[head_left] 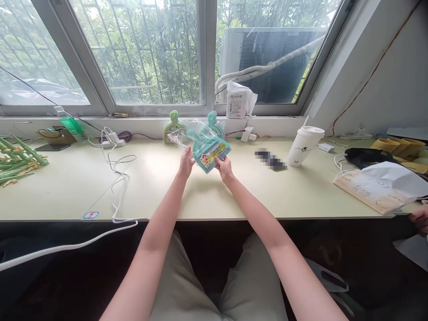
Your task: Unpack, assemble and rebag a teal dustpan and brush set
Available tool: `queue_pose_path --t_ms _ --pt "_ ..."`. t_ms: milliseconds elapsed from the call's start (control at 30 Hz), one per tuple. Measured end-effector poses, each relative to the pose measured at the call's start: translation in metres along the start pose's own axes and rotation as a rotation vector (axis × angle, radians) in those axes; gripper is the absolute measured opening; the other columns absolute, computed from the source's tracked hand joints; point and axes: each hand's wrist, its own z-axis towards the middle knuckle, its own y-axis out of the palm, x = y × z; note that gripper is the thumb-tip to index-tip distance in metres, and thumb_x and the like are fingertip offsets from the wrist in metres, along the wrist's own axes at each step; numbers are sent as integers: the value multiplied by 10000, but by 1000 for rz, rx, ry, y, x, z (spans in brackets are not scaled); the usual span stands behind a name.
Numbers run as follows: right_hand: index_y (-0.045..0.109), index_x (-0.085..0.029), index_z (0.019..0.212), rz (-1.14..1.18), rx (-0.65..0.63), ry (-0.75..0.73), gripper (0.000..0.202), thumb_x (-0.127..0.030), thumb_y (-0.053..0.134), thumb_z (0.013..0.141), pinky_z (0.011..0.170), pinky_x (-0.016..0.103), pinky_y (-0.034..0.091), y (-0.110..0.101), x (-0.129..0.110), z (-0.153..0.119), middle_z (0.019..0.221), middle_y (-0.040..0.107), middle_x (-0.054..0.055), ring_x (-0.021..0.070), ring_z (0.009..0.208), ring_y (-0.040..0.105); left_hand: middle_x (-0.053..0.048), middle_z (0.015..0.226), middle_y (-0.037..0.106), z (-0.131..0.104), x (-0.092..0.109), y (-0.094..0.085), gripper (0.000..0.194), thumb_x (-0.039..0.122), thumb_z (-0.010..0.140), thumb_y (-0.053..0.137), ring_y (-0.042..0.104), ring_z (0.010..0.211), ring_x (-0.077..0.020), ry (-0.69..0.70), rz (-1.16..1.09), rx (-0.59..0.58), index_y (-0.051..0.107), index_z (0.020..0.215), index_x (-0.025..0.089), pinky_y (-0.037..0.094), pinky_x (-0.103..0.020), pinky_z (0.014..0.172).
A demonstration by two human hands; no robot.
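A teal dustpan-and-brush set [209,154] in clear plastic wrap, with a yellow and red label, is held tilted above the table. My left hand [186,163] is closed on the wrap at its left side. At the lower right edge, my right hand [223,167] grips it, thumb on the label. Behind it, a yellow-green dustpan [174,128] and another teal dustpan [214,125] lean by the window wall.
A white cup with straw [305,145] and a pixelated dark object [270,159] lie right. White cables [117,178] cross the left side. A paper bag [377,187] is far right, near another person's hand [419,219]. Green stalks [20,158] lie far left.
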Motion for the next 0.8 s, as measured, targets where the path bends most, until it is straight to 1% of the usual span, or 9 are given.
queue_pose_path --t_ms 33,100,167,233,367,500,567,667,800 --pt "569 -198 990 3 7 -7 216 -190 702 820 848 325 616 0 0 0 1061 715 42 158 937 701 -137 1331 599 0 -3 3 558 518 863 597 543 1283 -305 -34 -122 -130 505 1316 205 474 -471 1027" --pt "575 -196 992 -6 46 -22 174 -175 660 842 840 315 608 -2 -3 0 1102 710 47 150 929 699 -125 1303 626 -3 -8 9 576 473 792 695 587 1227 -310 -72 -279 -295 538 1275 200 479 -476 1022" --pt "587 -196 977 -60 102 -15 123 -176 624 860 818 310 599 -6 -8 1 1136 707 53 153 929 695 -110 1320 624 -7 -12 16 590 437 760 744 589 1228 -306 -85 -347 -397 550 1269 212 465 -483 1042" --pt "606 -199 937 -170 154 23 82 -197 625 857 797 307 586 -11 -14 3 1129 716 51 163 944 689 -108 1328 624 -8 -15 19 594 442 757 755 575 1249 -303 -58 -377 -451 562 1268 208 440 -482 1073" --pt "640 -213 897 -316 187 86 80 -213 660 819 820 281 547 -21 -22 10 1038 749 14 164 987 667 -121 1289 651 -5 -19 16 637 491 763 748 573 1255 -310 2 -409 -401 564 1292 188 420 -479 1090" --pt "656 -186 839 -254 178 56 80 -156 698 778 877 281 530 -25 -24 16 919 762 3 161 965 672 -134 1317 636 -6 -21 16 722 413 729 799 563 1265 -324 2 -394 -400 524 1357 185 432 -484 1065" --pt "662 -169 815 -161 133 34 111 -86 706 757 894 293 544 -27 -26 19 878 761 14 163 932 687 -134 1334 627 -9 -20 18 752 365 710 820 549 1281 -320 0 -399 -391 514 1372 183 422 -477 1074" --pt "668 -149 804 -61 49 58 150 -13 703 749 887 323 582 -30 -34 21 836 758 37 168 848 710 -119 1354 617 -12 -18 21 755 334 722 812 538 1297 -299 4 -431 -397 497 1394 196 400 -462 1098" --pt "673 -124 812 -34 -18 91 127 -2 683 780 866 354 609 -33 -40 24 804 755 54 167 768 721 -105 1380 600 -13 -16 25 685 391 800 738 533 1307 -278 -43 -454 -428 482 1409 210 398 -458 1104"
